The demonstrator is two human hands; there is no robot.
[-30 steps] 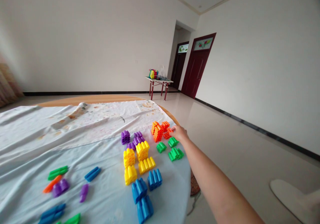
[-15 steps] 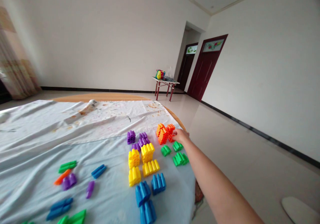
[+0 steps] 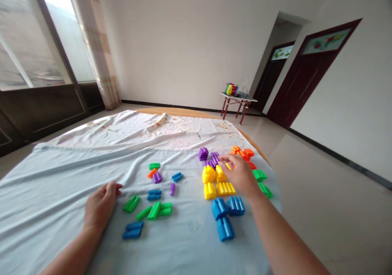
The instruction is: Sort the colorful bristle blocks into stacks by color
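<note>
My right hand (image 3: 240,173) hovers over the sorted groups of plastic tube-shaped building blocks. Its thumb and fingers are apart, and a bit of yellow shows between them. The fingertips are by the purple blocks (image 3: 211,160) and just above the yellow blocks (image 3: 226,188). Behind that hand are the orange blocks (image 3: 245,152), and the green blocks (image 3: 260,175) are partly hidden by it. Blue blocks (image 3: 225,228) lie nearer to me. On the left, my left hand (image 3: 101,203) rests on the cloth with curled fingers, beside a loose green block (image 3: 131,203); nothing shows in it.
Loose blue blocks (image 3: 133,230), green blocks (image 3: 154,211) and a small purple block (image 3: 172,189) lie mid-table. A wrinkled cloth (image 3: 76,160) covers the round table. Farther off stand a small table (image 3: 239,98) with bags and a dark red door (image 3: 312,74).
My right hand has moved left from the orange blocks to the purple and yellow ones. My left hand has come into view. The camera has turned left.
</note>
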